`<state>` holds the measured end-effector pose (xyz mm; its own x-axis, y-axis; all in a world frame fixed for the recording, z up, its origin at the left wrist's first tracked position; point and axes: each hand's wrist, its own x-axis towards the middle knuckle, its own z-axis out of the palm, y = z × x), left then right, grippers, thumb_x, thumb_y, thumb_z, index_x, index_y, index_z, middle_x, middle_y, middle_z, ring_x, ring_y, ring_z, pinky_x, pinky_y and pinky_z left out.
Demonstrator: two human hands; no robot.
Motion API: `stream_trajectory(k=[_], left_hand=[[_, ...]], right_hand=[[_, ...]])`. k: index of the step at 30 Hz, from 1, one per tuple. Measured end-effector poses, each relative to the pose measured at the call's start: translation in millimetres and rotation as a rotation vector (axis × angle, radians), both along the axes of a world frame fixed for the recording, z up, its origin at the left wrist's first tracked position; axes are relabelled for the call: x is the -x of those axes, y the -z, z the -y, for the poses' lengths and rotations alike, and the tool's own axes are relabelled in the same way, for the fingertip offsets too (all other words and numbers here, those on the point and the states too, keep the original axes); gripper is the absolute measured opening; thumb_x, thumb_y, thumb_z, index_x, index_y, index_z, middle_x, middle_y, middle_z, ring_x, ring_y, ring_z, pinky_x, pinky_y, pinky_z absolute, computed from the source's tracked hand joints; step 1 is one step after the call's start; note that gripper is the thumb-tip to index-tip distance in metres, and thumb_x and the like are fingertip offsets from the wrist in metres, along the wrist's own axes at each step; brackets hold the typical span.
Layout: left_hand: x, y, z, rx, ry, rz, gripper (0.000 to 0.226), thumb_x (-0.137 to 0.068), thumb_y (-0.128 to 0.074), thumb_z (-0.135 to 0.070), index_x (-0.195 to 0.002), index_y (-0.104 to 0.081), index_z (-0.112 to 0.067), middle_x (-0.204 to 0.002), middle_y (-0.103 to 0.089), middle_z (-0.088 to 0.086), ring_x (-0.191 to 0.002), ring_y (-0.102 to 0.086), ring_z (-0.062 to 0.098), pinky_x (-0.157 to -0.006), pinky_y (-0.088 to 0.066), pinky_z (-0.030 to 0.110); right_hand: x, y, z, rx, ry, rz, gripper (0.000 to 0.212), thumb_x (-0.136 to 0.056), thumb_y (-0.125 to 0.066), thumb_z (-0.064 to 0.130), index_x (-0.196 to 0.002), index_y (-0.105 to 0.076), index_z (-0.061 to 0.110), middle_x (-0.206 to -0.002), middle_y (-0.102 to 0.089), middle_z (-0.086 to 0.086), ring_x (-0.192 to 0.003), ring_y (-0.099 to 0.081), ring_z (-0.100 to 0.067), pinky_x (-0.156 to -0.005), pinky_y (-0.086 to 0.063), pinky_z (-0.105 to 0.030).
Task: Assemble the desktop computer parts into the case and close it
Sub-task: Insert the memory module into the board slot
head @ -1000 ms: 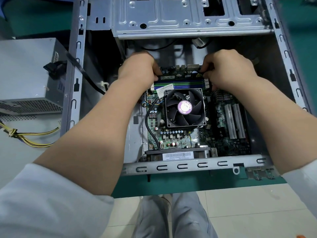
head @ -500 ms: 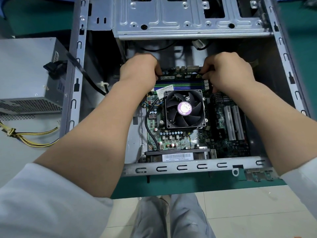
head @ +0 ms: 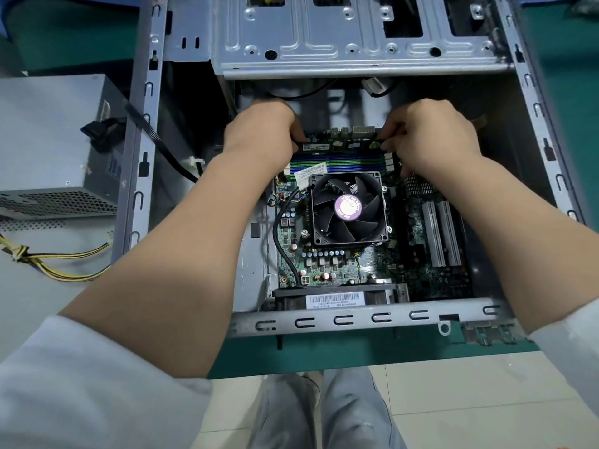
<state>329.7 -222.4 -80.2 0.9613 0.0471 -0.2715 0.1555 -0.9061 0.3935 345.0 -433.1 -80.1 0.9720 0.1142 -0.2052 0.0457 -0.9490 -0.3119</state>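
Case [head: 343,322]: lying open on its side on the green table [head: 567,76], filling most of my view, its open side facing up at me. Drive cage [head: 324,43]: sitting across the far end of the case.

PSU [head: 48,140]: sitting outside the case on my left, yellow and black wires [head: 58,264] trailing from it toward me.

Motherboard [head: 340,264]: lying flat on the case floor, between my forearms.

Fan [head: 348,210]: sitting on the motherboard, mid-board, black with a purple hub label.

RAM slots [head: 340,162]: running across the motherboard just beyond the fan, blue and green.

RAM stick [head: 337,145]: standing on edge at the farthest slot, long side running left to right; I cannot tell whether it is seated.

Left hand [head: 262,131]: I am gripping the left end of the RAM stick, fingers curled over it.

Right hand [head: 428,134]: I am pinching the right end of the RAM stick, fingertips closed on its top edge.
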Motion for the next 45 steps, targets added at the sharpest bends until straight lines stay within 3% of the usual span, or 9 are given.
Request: stream_trajectory(k=[6,12,19,25,31,41,45], left_hand=[[-0.1,-1.3,0.1,-0.012,-0.013,0.031,0.027,-0.086,-0.06,-0.01,-0.097,-0.072,-0.032,-0.109,-0.067,0.004,-0.107,-0.059,0.028,-0.09,-0.049,0.034],[1.3,-1.1,-0.1,0.021,-0.041,-0.028,0.023,-0.086,-0.065,-0.015,-0.1,-0.072,-0.032,-0.115,-0.066,0.004,-0.106,-0.06,0.029,-0.094,-0.049,0.035],[-1.2,-3.0,0.3,0.033,-0.016,-0.061,0.021,-0.084,-0.07,-0.018,-0.101,-0.073,-0.031,-0.109,-0.068,0.001,-0.101,-0.062,0.024,-0.092,-0.05,0.034],[0.3,-1.2,-0.4,0.039,-0.028,-0.034,0.023,-0.084,-0.07,-0.018,-0.101,-0.073,-0.033,-0.11,-0.068,-0.001,-0.103,-0.061,0.023,-0.091,-0.05,0.032],[-2.6,-2.0,-2.1,0.069,-0.037,-0.047,0.022,-0.085,-0.069,-0.013,-0.097,-0.074,-0.03,-0.079,-0.062,-0.004,-0.093,-0.065,0.022,-0.087,-0.051,0.032],[-2.2,-0.4,-1.0,0.062,-0.019,-0.067,0.024,-0.084,-0.071,-0.016,-0.102,-0.073,-0.03,-0.104,-0.069,0.002,-0.099,-0.063,0.024,-0.093,-0.049,0.034],[-2.3,1.3,-2.1,0.064,-0.021,-0.079,0.024,-0.083,-0.072,-0.016,-0.102,-0.073,-0.031,-0.103,-0.069,0.0,-0.1,-0.063,0.022,-0.093,-0.049,0.034]], right_hand=[[0.9,-0.9,-1.6,-0.004,0.006,-0.016,0.01,-0.087,-0.064,0.022,-0.083,-0.066,0.031,-0.049,-0.062,0.001,-0.062,-0.065,-0.011,-0.052,-0.032,-0.018],[0.7,0.8,-4.1,0.062,-0.028,0.014,0.014,-0.086,-0.061,0.016,-0.085,-0.067,0.029,-0.051,-0.06,0.005,-0.07,-0.064,-0.02,-0.055,-0.036,-0.025],[-1.1,1.4,-0.5,0.043,-0.024,-0.003,0.011,-0.088,-0.062,0.019,-0.087,-0.066,0.029,-0.048,-0.061,0.004,-0.06,-0.063,-0.012,-0.051,-0.033,-0.019],[0.2,3.2,-1.0,0.046,-0.043,0.057,0.013,-0.086,-0.062,0.017,-0.087,-0.066,0.029,-0.052,-0.058,0.005,-0.073,-0.065,-0.024,-0.058,-0.037,-0.027],[-0.6,5.3,-0.2,0.041,-0.038,0.067,0.016,-0.087,-0.06,0.014,-0.085,-0.064,0.029,-0.05,-0.056,0.006,-0.071,-0.064,-0.023,-0.056,-0.036,-0.027],[-0.7,7.3,-0.8,0.06,-0.063,0.084,0.016,-0.086,-0.06,0.015,-0.09,-0.067,0.029,-0.065,-0.053,0.0,-0.086,-0.063,-0.032,-0.068,-0.044,-0.033],[0.8,6.2,-1.0,0.072,-0.07,0.082,0.015,-0.086,-0.059,0.014,-0.091,-0.066,0.026,-0.068,-0.056,-0.003,-0.085,-0.062,-0.032,-0.07,-0.046,-0.034]])
